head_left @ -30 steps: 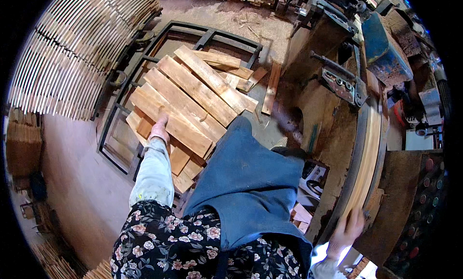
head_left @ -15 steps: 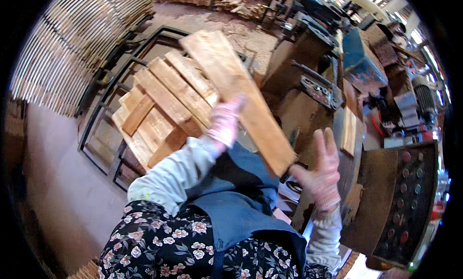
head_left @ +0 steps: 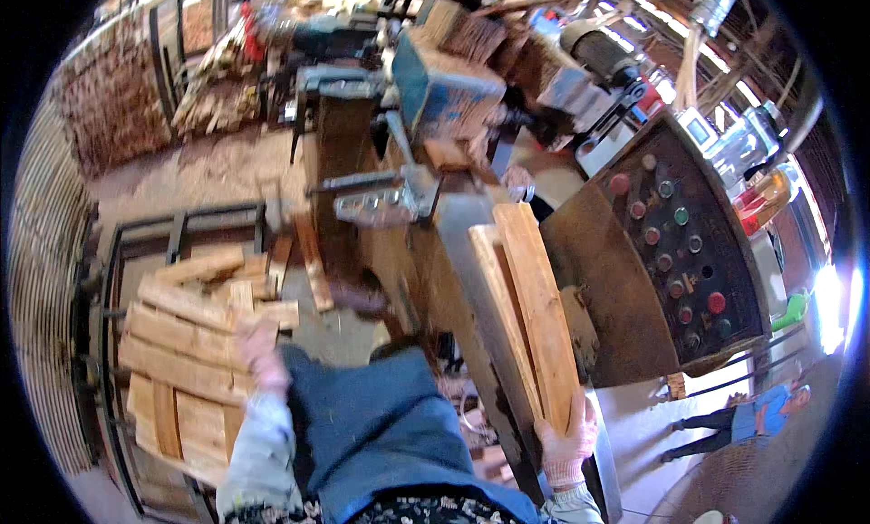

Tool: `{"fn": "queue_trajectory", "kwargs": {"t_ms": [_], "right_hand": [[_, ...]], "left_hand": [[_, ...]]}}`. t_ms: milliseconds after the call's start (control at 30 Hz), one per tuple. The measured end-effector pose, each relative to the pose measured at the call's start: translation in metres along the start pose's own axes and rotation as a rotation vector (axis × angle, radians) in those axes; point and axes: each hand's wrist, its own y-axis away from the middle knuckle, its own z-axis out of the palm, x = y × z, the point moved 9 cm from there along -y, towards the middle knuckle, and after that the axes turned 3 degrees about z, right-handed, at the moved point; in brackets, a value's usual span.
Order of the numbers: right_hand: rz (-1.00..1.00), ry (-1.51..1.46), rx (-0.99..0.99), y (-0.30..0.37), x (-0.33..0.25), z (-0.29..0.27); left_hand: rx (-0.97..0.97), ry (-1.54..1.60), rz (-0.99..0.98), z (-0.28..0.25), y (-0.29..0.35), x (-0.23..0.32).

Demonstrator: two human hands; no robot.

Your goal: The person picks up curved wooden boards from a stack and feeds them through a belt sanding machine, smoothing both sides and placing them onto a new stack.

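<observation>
My right hand [head_left: 568,444], in a pale pinkish work glove, is closed on the near end of a long wooden board [head_left: 540,298]. That board lies on the machine's metal table beside a second, narrower board [head_left: 504,311], with a dark gap between them. At the left, my gloved left hand [head_left: 261,350] is at the right-hand ends of a stack of boards [head_left: 177,334]. Motion smears its fingers, so whether it grips one of them cannot be told.
A dark metal frame [head_left: 113,279] surrounds the stack. Right of the machine table [head_left: 462,243] stands a control panel [head_left: 675,252] with several buttons. A blue machine housing [head_left: 444,85] rises beyond. Far right, a person in blue [head_left: 766,413] stands at a distance.
The view has turned right. The board my left hand held across my front is no longer in that hand, which is now at the stack. My right hand has closed on a board on the machine table.
</observation>
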Motion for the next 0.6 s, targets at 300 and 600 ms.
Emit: {"fn": "queue_trajectory", "kwargs": {"t_ms": [300, 600], "right_hand": [[-0.175, -0.307, 0.254, -0.173, -0.130, 0.093], [-0.248, -0.254, 0.160, -0.168, -0.124, 0.101]], "left_hand": [[0.622, -0.347, -0.518, -0.336, -0.017, -0.125], [0.220, 0.328, -0.181, -0.301, -0.079, -0.122]]}}
